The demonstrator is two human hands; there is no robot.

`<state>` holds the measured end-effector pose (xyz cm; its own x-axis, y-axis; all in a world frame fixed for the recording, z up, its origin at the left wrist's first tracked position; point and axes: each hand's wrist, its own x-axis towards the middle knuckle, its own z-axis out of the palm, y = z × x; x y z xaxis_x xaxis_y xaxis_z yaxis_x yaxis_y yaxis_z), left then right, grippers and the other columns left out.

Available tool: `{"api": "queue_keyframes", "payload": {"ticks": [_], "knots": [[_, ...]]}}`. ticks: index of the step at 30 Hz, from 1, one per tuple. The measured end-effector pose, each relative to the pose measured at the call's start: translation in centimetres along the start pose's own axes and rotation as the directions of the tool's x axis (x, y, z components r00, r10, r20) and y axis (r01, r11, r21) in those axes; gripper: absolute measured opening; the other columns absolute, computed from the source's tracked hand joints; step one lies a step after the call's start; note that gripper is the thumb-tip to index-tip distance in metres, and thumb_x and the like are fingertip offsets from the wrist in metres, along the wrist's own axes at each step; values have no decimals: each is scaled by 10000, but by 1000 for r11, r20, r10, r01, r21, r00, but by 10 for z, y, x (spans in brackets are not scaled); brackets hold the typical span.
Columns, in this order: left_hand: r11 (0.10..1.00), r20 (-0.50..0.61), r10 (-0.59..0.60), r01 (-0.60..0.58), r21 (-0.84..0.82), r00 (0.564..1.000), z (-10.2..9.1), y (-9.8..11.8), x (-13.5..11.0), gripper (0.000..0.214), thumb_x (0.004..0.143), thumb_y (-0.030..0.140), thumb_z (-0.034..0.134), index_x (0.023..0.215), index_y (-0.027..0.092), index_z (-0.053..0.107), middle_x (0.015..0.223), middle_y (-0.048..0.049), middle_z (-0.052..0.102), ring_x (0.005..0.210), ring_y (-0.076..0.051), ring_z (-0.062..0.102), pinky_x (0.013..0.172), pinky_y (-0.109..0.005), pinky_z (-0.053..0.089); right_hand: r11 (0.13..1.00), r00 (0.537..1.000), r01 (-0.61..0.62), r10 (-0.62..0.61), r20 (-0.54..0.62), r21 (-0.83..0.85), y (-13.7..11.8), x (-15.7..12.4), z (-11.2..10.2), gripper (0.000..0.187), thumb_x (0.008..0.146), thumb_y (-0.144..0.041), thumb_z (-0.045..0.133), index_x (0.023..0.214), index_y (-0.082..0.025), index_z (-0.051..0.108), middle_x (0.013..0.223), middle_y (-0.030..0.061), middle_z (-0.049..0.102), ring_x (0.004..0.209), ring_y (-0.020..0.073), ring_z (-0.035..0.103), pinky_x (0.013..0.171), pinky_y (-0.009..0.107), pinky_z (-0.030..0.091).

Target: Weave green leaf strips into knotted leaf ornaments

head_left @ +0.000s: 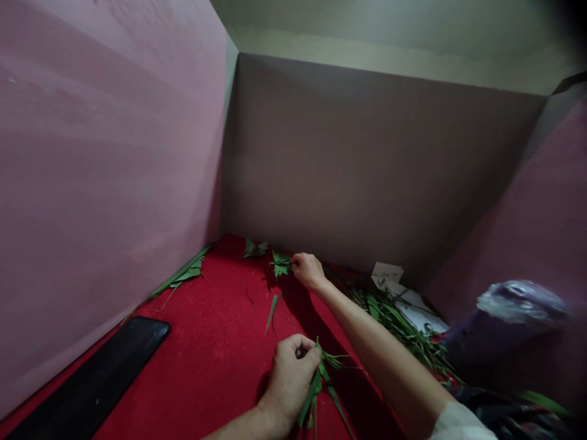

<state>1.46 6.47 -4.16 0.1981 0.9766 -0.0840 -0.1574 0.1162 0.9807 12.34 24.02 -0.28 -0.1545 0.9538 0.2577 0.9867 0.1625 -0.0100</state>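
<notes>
My left hand [291,376] is closed near the bottom middle, thumb and fingers pinching a small bunch of long green grass blades [314,391] that fan out to the right and downward. Farther off, close to the back wall, my right hand [308,270] has its fingers closed on the end of a folded green leaf [280,264]. Its arm stretches across from the lower right. A second leafy piece [255,248] lies just left of that leaf. Between the two hands, a loose strip of leaf [271,313] rests on the red cloth [220,342].
Along the right lies a heap of long green blades [403,330], with white papers [415,305] behind it. A purple, plastic-wrapped bundle [509,318] stands at the right. At the left are a long black object [96,379] and more leaves [188,275] against the pink wall.
</notes>
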Motion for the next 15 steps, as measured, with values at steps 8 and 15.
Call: {"api": "queue_keyframes", "payload": {"ticks": [8,15], "knots": [[1000,-19,23,-23,-20,1000,0,0,0,153,649,269,607,576,154,539,475,51,455,458,-90,378,454,-210,285,997,993,-49,42,112,60,-9,-23,14,249,891,-283,532,1119,-184,552,1138,68,570,951,194,590,788,371,505],[1000,-22,24,-24,-11,999,0,2,0,165,640,283,611,574,146,547,459,53,447,442,-91,375,443,-214,273,998,995,4,-10,100,60,-4,-31,20,259,892,-284,532,1127,-178,545,1139,71,569,956,197,589,795,383,503]]}}
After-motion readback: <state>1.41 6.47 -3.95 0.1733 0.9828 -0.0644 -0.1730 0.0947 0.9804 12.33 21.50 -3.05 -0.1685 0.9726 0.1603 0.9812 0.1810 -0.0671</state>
